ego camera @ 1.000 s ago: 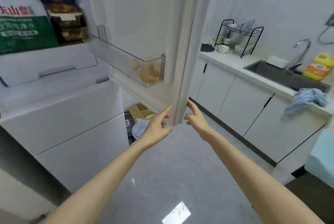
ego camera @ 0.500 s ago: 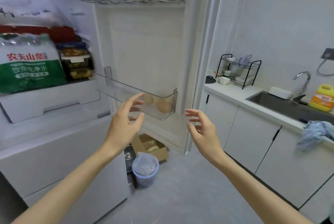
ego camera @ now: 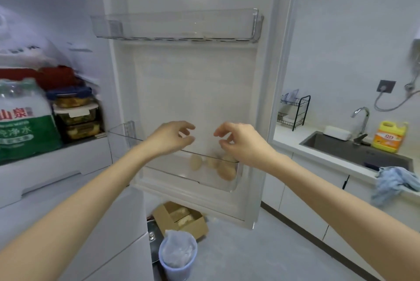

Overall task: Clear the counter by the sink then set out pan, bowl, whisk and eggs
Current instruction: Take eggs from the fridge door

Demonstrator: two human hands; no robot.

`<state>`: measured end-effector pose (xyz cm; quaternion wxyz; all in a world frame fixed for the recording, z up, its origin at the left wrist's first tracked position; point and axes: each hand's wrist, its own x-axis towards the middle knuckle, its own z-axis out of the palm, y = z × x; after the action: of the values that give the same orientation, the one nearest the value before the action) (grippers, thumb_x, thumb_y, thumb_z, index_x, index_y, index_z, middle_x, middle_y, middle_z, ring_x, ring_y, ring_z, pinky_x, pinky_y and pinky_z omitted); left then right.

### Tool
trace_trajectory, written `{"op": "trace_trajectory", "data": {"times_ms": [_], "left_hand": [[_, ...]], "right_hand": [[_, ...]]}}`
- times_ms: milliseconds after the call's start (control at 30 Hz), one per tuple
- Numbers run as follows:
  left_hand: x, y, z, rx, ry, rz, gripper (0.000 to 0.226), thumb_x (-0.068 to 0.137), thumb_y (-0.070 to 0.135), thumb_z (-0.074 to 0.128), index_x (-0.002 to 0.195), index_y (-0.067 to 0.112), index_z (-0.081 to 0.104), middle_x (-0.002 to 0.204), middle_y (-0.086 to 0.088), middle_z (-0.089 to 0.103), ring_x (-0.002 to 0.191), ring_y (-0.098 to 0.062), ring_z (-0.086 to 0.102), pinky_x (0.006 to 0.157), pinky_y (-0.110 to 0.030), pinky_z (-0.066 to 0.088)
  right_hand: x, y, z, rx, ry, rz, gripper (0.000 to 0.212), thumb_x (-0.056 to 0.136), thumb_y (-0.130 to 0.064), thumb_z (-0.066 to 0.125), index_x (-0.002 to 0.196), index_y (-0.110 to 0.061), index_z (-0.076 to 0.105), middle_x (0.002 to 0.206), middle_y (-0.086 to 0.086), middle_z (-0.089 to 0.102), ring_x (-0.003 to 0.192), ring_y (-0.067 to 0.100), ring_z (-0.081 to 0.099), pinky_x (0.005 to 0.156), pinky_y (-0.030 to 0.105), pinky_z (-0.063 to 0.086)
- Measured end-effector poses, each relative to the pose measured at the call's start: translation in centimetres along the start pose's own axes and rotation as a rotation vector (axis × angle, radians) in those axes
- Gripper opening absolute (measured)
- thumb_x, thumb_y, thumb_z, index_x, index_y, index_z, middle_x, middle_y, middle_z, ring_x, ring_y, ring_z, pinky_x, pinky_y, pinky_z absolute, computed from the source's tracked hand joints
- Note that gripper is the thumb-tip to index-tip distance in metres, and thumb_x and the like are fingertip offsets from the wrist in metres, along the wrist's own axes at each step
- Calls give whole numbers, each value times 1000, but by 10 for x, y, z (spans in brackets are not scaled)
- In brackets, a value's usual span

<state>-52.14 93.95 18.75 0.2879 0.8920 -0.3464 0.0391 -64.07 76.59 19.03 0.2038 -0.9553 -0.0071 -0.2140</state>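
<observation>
Empty, loosely curled, left hand (ego camera: 171, 137) and right hand (ego camera: 242, 143) hover over eggs (ego camera: 225, 171) in the fridge-door bin (ego camera: 179, 173), counter (ego camera: 293, 141) rightward.

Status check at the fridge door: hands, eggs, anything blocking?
Left hand and right hand open, empty, above the door bin. Eggs lie in the bin, not yet gripped. Nothing blocks the bin's open top.

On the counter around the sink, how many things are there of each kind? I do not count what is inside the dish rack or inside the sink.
Dish rack: 1
Faucet: 1
White box: 1
Yellow detergent bottle: 1
Blue cloth: 1
Total: 5
</observation>
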Motion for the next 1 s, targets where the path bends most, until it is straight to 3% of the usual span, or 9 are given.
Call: {"op": "trace_trajectory", "data": {"times_ms": [200,300,433,533,700,833,933,1000], "left_hand": [[59,-11,14,-27,-607,-214,64,81,34,72,138,23,44,116,-3,58,95,-19,64,75,-29,58],[76,-20,24,-78,-721,-195,62,76,18,78,133,19,52,109,-2,61,94,-20,66,74,-30,59],[81,-32,35,-153,-861,-138,42,82,12,72,123,14,60,99,-3,66,87,-16,65,79,-29,58],[84,-36,39,-171,-876,-96,40,83,12,71,122,8,61,103,-10,64,78,-14,64,74,-26,59],[87,-40,44,-182,-823,-56,37,79,15,75,113,4,65,96,-12,65,77,-20,65,73,-27,59],[87,-41,43,-172,-718,-5,31,78,12,73,108,8,67,98,-13,67,76,-21,65,77,-29,59],[86,-44,40,-173,-536,85,28,75,19,70,103,14,68,103,-7,69,74,-21,69,77,-30,59],[84,-46,39,-240,-425,122,27,71,19,74,97,19,68,100,-3,68,83,-19,67,77,-32,59]], "right_hand": [[44,9,31,-248,-291,233,32,88,-20,56,119,-21,61,123,0,59,109,20,56,86,26,45],[58,15,45,-231,-328,315,35,83,-25,65,118,-23,63,118,-1,61,103,17,57,87,28,48],[65,17,54,-216,-407,339,38,76,-22,73,113,-20,66,112,-1,68,88,14,56,65,20,45],[68,18,58,-239,-420,339,41,76,-20,76,116,-17,64,115,-1,66,93,17,58,54,10,33],[68,19,62,-309,-423,340,43,75,-23,75,116,-21,63,110,-2,67,83,12,51,50,13,30],[68,21,62,-290,-385,334,39,76,-18,71,115,-19,64,109,-2,66,88,14,55,56,18,35],[62,19,56,-245,-246,342,36,79,-16,62,115,-22,63,111,-4,65,91,13,55,71,20,38],[54,13,46,-171,-135,361,38,77,-17,66,115,-24,63,104,-7,63,89,11,55,70,19,40]]}}
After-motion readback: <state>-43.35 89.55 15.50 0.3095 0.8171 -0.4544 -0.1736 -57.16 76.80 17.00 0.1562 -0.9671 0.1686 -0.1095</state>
